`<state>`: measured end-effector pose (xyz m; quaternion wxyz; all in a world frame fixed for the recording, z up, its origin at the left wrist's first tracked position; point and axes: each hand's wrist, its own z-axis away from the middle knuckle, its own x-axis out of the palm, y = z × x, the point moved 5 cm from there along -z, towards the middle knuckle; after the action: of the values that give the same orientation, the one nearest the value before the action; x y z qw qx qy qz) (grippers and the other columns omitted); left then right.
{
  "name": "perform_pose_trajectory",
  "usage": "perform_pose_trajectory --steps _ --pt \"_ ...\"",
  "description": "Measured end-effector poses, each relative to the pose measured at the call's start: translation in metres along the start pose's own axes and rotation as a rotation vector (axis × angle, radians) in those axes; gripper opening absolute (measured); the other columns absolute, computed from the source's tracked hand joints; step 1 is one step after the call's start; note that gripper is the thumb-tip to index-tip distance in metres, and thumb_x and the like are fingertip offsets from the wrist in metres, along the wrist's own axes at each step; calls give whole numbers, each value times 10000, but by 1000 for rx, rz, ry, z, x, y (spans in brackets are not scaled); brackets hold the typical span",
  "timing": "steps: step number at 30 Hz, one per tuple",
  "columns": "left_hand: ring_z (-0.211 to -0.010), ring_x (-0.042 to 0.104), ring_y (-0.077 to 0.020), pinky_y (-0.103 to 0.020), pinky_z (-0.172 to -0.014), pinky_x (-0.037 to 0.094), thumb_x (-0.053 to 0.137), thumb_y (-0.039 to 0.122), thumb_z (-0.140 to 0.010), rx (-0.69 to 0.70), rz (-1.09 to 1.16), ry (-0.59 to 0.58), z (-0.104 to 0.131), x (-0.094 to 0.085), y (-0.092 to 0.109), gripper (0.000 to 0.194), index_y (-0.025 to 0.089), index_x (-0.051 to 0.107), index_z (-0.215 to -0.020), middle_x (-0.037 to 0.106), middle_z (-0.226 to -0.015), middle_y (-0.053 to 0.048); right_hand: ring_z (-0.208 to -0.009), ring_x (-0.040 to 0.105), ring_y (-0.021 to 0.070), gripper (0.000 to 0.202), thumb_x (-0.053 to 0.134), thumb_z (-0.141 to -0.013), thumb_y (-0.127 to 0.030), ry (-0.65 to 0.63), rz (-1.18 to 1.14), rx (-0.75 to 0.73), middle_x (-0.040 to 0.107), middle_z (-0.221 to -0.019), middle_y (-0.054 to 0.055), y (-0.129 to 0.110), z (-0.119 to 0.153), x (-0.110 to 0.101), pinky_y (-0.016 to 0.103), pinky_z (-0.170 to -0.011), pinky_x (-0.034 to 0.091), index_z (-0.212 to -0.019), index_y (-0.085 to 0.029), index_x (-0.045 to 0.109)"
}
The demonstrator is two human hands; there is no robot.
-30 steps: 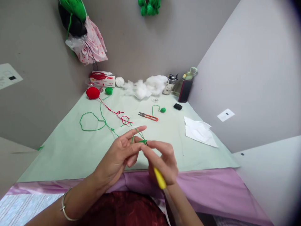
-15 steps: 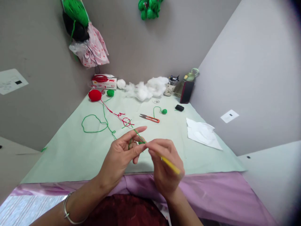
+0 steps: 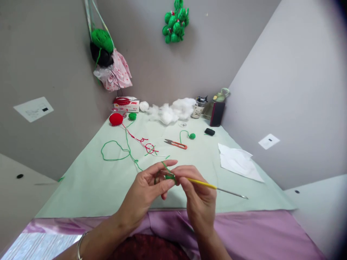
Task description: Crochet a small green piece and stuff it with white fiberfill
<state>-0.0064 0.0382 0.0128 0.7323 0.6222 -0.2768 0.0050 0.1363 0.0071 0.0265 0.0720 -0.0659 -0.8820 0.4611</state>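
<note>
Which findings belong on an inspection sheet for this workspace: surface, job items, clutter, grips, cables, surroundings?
Surface: pale green cloth, with lilac fabric along its near edge.
Job's things: small green piece, yellow-handled hook, green yarn.
Clutter: red yarn ball, orange-handled snips, fluffy white stuffing, white sheet.
Grips: left grip pinches the green piece; right grip holds the yellow-handled hook.
Cables: nothing seen; green yarn trails across the cloth.
Surroundings: grey walls, hanging green bundle, hanging pink dotted bag.
</note>
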Motion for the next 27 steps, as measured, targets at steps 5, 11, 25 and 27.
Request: perform_pose_trajectory --steps 5,11,25,27 --pt "-638 541 -77 -262 -745 468 777 329 -927 9 -39 21 3 -2 3 343 293 782 -1268 629 -861 19 -706 652 119 161 631 -1017 -230 52 -114 97 747 -885 18 10 0 -4 270 -677 554 -997 -249 790" --pt "-629 517 -72 -248 -652 469 836 331 -861 14 -48 46 4 -4 6 326 301 815 -1185 604 -932 13 -667 680 121 204 587 -1042 -293 57 -299 181 753 -884 43 15 -1 -5 266 -625 580 -961 -210 754" --pt "-644 514 -134 -247 -632 499 839 317 -837 141 -261 212 14 -8 19 316 257 827 -1148 575 -706 19 -873 750 187 285 495 -1014 -85 -91 282 -308 783 -978 73 -26 8 2 322 -738 636 -1157 -236 690" --pt "-639 516 -125 -230 -622 488 858 309 -825 163 -256 240 17 -8 20 343 268 819 -1163 585 -714 20 -911 759 199 304 513 -1002 -81 -89 392 -409 787 -1014 89 -29 11 6 325 -753 649 -1199 -237 682"
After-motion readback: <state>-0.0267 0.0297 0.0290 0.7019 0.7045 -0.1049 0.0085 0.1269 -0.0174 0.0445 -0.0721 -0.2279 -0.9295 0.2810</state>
